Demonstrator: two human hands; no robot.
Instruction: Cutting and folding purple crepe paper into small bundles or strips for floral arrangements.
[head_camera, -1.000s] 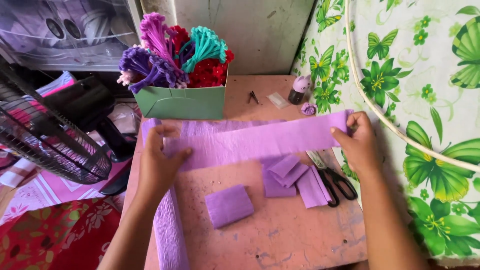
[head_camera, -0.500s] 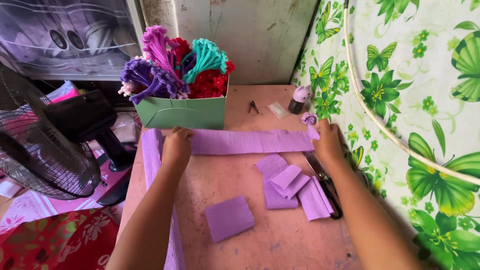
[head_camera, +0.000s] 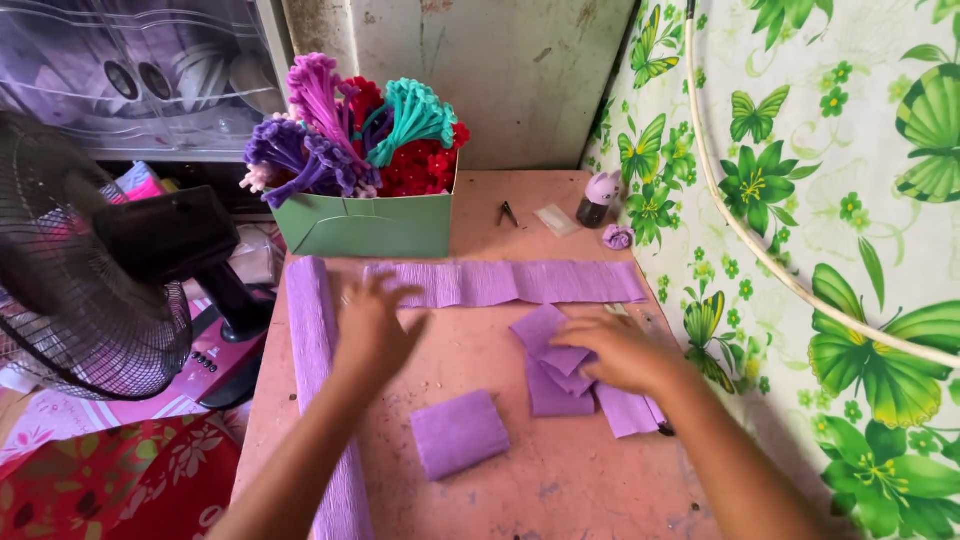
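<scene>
A long strip of purple crepe paper (head_camera: 520, 282) lies flat across the pink table (head_camera: 520, 480), apart from both hands. My left hand (head_camera: 375, 325) hovers just below the strip's left end, fingers spread and blurred, holding nothing. My right hand (head_camera: 615, 350) rests palm down on a pile of cut purple paper pieces (head_camera: 550, 365). A folded purple paper square (head_camera: 458, 433) lies nearer to me, between my forearms. A roll of purple crepe paper (head_camera: 315, 370) runs along the table's left edge.
A green box (head_camera: 365, 228) full of purple, red and teal paper flowers (head_camera: 350, 130) stands at the back. Small pliers (head_camera: 508, 213), a small bottle (head_camera: 598, 198) and a purple paper rose (head_camera: 618, 236) lie back right. A black fan (head_camera: 85, 290) stands left; a butterfly-patterned wall is right.
Both hands have let go of the long purple strip, which now lies flat on the table. My right hand moved down onto the cut pieces; my left hand drew back.
</scene>
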